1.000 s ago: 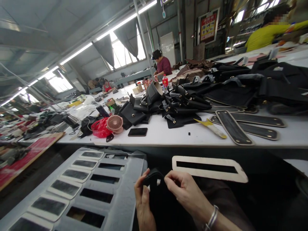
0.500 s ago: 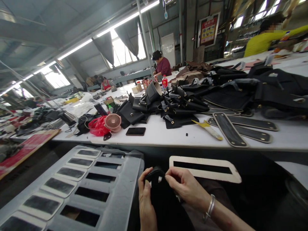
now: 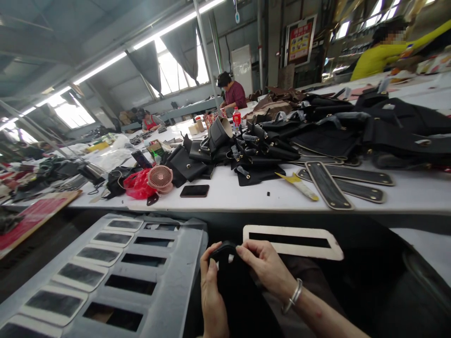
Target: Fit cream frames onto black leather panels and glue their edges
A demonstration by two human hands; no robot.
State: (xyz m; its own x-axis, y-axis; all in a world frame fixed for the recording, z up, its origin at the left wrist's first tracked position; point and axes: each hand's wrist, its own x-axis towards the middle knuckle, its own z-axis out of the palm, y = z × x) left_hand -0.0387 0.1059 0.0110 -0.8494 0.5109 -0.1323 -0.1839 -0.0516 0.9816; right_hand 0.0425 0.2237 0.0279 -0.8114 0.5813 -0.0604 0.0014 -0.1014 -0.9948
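Black piece was below the white table's near edge. Left hand nearly closed, thumb and fingers round its rounded top; right hand in a tight pinch on its upper right edge. Likely light, soft body, firmer rim, not fragile; best held by that rim. Matte, dark, small white tabs near the top. Below the table too: flat cream frame, smooth grey slotted box.
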